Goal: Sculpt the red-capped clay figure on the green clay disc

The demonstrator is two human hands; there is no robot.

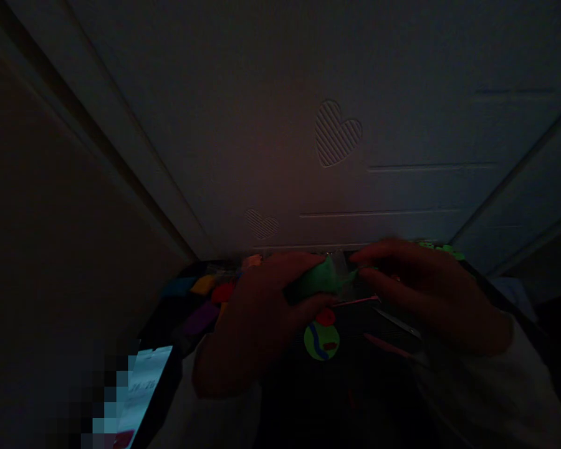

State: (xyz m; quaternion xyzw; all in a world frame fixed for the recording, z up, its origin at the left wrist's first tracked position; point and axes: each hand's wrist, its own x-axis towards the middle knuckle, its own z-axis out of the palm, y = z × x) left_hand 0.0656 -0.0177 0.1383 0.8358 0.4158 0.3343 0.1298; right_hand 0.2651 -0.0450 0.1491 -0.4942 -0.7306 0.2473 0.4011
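Note:
My left hand (266, 312) is wrapped round a green lump (318, 280) that looks like modelling clay, partly in clear plastic. My right hand (416, 287) pinches at a thin green strand (350, 277) by the lump's right end; whether the strand is a pulled piece of clay or part of the wrapper I cannot tell. Below the hands lies a round, flat green disc (316, 349) with a blue wavy stripe and a dark red patch. A small red piece (326, 317) touches its top edge.
Colourful packets, among them a purple one (202, 318) and a yellow one (202, 285), lie left. Scissors or a metal tool (397, 322) and a pink stick-like tool (386, 345) lie right. A lit phone (144, 386) stands lower left. A pale panel with hearts (262, 156) rises behind.

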